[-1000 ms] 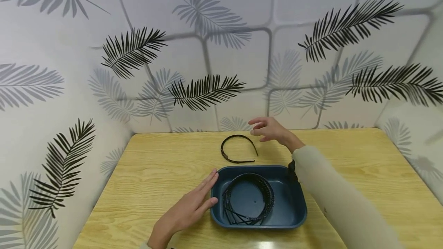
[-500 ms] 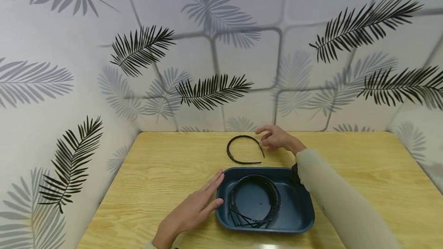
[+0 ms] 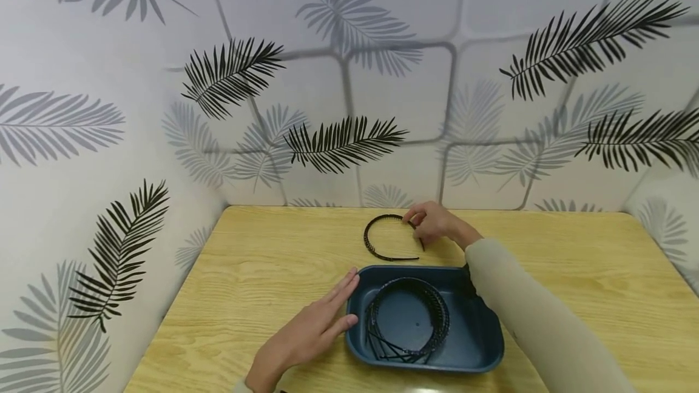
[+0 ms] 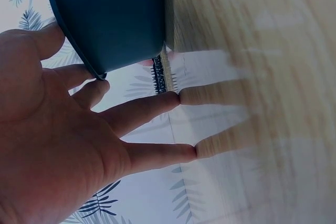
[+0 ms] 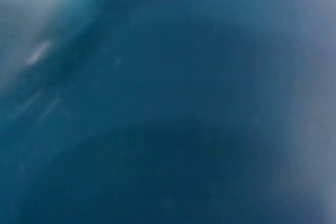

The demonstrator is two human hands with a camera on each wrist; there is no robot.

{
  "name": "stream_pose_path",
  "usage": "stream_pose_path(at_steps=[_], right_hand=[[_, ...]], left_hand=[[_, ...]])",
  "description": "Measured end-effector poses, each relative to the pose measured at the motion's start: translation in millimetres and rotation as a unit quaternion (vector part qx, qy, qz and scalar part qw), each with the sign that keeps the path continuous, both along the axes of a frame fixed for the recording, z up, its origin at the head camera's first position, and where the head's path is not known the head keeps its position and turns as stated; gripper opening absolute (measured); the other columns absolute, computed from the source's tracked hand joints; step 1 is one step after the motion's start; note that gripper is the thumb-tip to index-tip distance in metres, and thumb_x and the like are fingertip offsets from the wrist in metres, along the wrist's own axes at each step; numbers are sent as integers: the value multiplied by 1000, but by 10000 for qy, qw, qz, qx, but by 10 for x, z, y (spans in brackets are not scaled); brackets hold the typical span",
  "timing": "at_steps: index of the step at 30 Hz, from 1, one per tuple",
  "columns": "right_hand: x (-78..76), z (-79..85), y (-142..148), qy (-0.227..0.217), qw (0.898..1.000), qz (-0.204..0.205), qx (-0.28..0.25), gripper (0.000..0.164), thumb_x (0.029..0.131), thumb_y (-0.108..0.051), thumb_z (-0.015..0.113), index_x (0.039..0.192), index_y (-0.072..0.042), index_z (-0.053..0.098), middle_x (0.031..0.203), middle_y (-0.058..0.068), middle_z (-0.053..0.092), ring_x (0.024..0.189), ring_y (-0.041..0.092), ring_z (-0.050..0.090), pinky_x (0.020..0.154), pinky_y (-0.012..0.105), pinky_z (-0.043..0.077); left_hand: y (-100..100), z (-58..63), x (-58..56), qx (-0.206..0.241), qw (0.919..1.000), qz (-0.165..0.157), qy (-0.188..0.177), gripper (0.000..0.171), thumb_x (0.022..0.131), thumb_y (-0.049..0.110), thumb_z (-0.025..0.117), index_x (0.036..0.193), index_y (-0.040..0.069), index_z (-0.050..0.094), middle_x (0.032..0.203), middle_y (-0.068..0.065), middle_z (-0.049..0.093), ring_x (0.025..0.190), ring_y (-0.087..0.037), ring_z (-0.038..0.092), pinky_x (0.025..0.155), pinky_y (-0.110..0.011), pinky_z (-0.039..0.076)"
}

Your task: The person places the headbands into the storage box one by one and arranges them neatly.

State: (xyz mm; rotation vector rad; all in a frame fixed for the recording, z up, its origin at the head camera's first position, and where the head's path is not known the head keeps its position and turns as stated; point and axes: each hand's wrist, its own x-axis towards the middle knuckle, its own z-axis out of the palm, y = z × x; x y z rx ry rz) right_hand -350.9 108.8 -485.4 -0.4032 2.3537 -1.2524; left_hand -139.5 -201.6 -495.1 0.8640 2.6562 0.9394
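A toothed black headband lies on the table behind the blue tray, its open end facing right and forward. My right hand pinches its right arm between thumb and fingers; part of the band is hidden there. My left hand rests against the tray's left side with straight, spread fingers. In the left wrist view, the left hand has its thumb at the tray rim and two fingertips on the table. Several black headbands lie stacked in a ring inside the tray.
The light wood table meets a leaf-patterned wall just behind the loose headband. My right forearm reaches over the tray's right back corner. The right wrist view holds only a blurred blue tray surface.
My right hand has come down and forward onto the headband's right arm, its fingers closing on it. The left hand stays at the tray. The whole head view has shifted slightly.
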Motion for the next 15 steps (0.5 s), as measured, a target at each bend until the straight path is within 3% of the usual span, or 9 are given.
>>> stream_pose_path(at_steps=[9, 15], right_hand=[[19, 5, 15, 43, 9999, -117, 100, 47, 80, 14, 69, 126, 5, 70, 108, 21, 65, 71, 17, 52, 56, 33, 51], [30, 45, 27, 195, 9997, -64, 124, 48, 84, 12, 62, 131, 6, 67, 120, 28, 63, 70, 18, 52, 57, 32, 50]], left_hand=[[-1, 11, 7, -39, 10000, 20, 58, 68, 111, 34, 47, 167, 23, 10, 171, 15, 1, 154, -18, 19, 118, -53, 31], [10, 9, 11, -70, 10000, 33, 53, 68, 111, 33, 47, 167, 23, 10, 171, 14, 1, 154, -19, 20, 118, -54, 31]])
